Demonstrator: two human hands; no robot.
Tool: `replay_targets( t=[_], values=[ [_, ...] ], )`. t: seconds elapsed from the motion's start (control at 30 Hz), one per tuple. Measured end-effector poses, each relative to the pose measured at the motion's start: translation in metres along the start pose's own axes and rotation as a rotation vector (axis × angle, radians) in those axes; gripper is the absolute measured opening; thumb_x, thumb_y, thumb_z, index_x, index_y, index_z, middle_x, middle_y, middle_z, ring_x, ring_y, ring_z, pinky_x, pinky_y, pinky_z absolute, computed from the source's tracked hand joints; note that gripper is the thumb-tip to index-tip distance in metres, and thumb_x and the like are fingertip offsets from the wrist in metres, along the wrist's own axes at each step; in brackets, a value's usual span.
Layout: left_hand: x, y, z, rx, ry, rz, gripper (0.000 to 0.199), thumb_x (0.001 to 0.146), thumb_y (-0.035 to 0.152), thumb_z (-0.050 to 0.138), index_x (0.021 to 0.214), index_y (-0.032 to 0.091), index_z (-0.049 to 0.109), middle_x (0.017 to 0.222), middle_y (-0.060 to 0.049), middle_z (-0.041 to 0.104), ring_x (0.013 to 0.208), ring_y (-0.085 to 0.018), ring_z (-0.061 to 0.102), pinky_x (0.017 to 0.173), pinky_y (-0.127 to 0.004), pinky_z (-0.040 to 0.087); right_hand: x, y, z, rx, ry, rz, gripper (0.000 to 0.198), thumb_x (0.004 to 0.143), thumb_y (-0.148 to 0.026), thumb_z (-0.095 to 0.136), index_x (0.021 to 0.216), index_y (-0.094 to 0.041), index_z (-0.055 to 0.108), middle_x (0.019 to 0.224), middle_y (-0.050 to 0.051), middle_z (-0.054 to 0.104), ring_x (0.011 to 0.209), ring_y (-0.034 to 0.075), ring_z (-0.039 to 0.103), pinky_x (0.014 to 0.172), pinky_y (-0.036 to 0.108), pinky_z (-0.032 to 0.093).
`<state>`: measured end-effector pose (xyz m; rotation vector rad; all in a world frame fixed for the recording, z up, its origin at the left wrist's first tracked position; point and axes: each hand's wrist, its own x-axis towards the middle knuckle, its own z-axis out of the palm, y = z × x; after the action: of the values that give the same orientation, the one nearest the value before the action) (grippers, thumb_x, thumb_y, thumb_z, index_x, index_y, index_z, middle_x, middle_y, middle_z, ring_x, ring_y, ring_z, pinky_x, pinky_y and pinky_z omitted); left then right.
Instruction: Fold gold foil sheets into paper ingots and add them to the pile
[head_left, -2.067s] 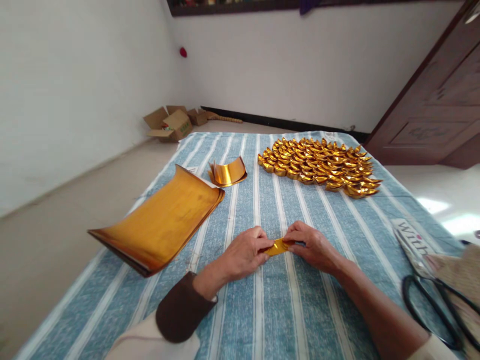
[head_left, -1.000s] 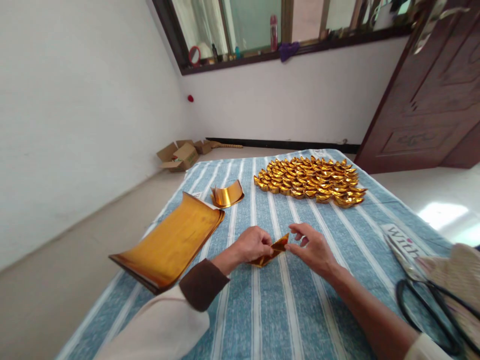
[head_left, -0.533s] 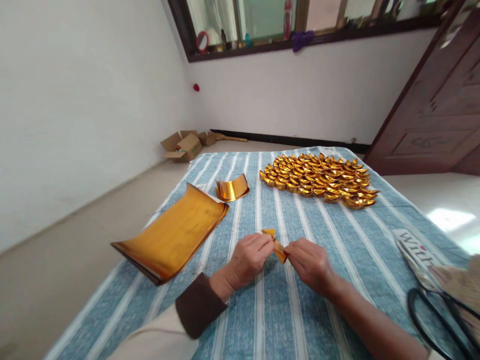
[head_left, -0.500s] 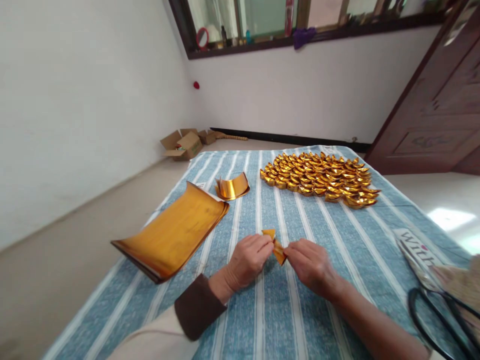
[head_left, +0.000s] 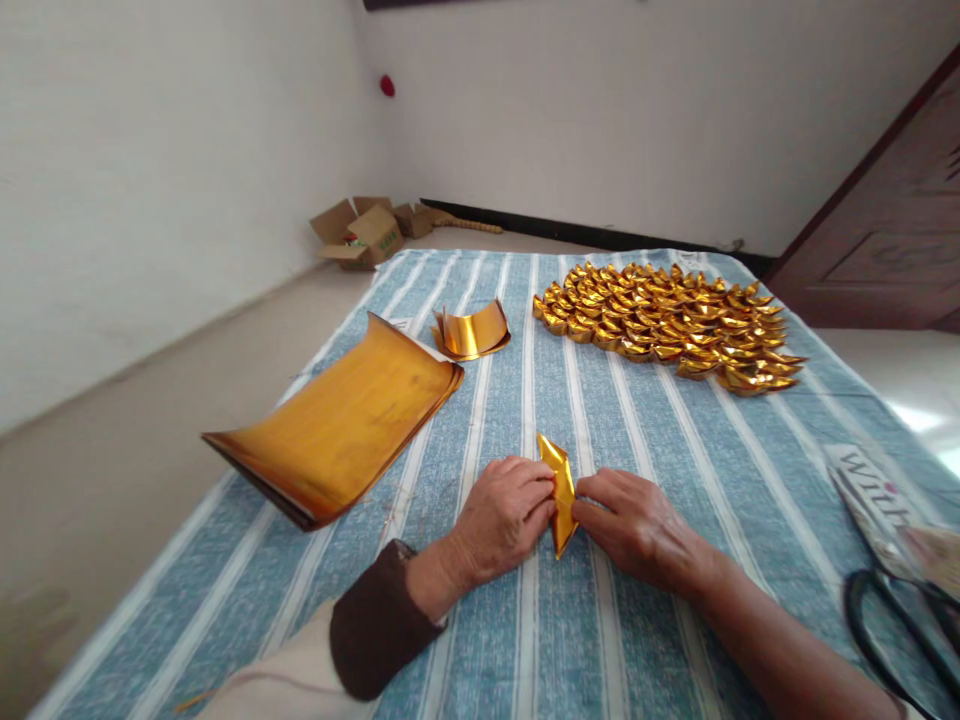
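A small folded piece of gold foil paper (head_left: 560, 497), long and pointed at both ends, stands between my two hands above the striped cloth. My left hand (head_left: 506, 515) pinches its left edge with bent fingers. From the right, my right hand (head_left: 637, 520) grips the other edge between thumb and fingers. Beyond them, to the left, lies a stack of large gold paper sheets (head_left: 345, 425) with curled ends. A smaller curved stack of gold paper (head_left: 474, 332) rests behind it. Many finished boat-shaped gold paper ingots (head_left: 660, 320) sit in close rows at the far right.
Black-handled scissors (head_left: 889, 590) lie at the right edge of the table, on the blue and white striped cloth (head_left: 495, 620). Open cardboard boxes (head_left: 360, 235) stand on the floor past the far left corner. A dark red door (head_left: 885, 240) is at the right.
The gold piece has turned more upright, its shiny flat face now showing between my fingers. My view has tilted downward, so the window is out of sight.
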<state>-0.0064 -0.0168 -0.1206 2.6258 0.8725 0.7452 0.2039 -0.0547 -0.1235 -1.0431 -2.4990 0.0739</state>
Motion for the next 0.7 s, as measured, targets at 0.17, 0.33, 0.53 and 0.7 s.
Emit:
replay_targets(
  t=[0.17,0.33,0.53,0.7],
  values=[
    [0.0003,0.0,0.0025,0.006,-0.023,-0.038,0.013,0.091,0.022,0.056,0.093,0.016,0.067,0.102,-0.006,0.07,0.095,-0.022,0.062,0.084,-0.04,0.048,0.0003,-0.0014,-0.004,-0.029,-0.023,0.003,0.028,0.097,-0.017,0.04,0.079,-0.021,0.062,0.081,0.005,0.061,0.068,0.017,0.049,0.059,0.031,0.037],
    [0.0008,-0.0005,0.0013,0.015,-0.059,-0.031,0.014,0.092,0.023,0.055,0.091,0.016,0.067,0.102,-0.006,0.069,0.096,-0.022,0.062,0.083,-0.04,0.048,-0.0003,-0.0022,-0.0051,-0.024,-0.042,0.011,0.027,0.097,-0.018,0.042,0.081,-0.021,0.065,0.086,0.007,0.063,0.069,0.018,0.05,0.059,0.032,0.038],
    [0.0012,-0.0015,0.0002,-0.002,-0.088,-0.036,0.011,0.09,0.024,0.059,0.092,0.017,0.068,0.104,-0.005,0.069,0.097,-0.022,0.061,0.083,-0.04,0.048,0.0014,-0.0031,-0.0029,0.078,-0.015,0.084,0.029,0.096,-0.019,0.042,0.083,-0.021,0.067,0.087,0.007,0.065,0.074,0.018,0.054,0.063,0.032,0.044],
    [0.0021,-0.0037,-0.0009,-0.028,-0.098,-0.05,0.01,0.089,0.024,0.061,0.092,0.018,0.069,0.104,-0.005,0.068,0.096,-0.021,0.061,0.083,-0.039,0.048,0.0041,-0.008,0.0034,0.238,0.094,0.213,0.024,0.094,-0.018,0.045,0.087,-0.02,0.067,0.095,0.008,0.066,0.083,0.019,0.059,0.073,0.034,0.048]
  ],
)
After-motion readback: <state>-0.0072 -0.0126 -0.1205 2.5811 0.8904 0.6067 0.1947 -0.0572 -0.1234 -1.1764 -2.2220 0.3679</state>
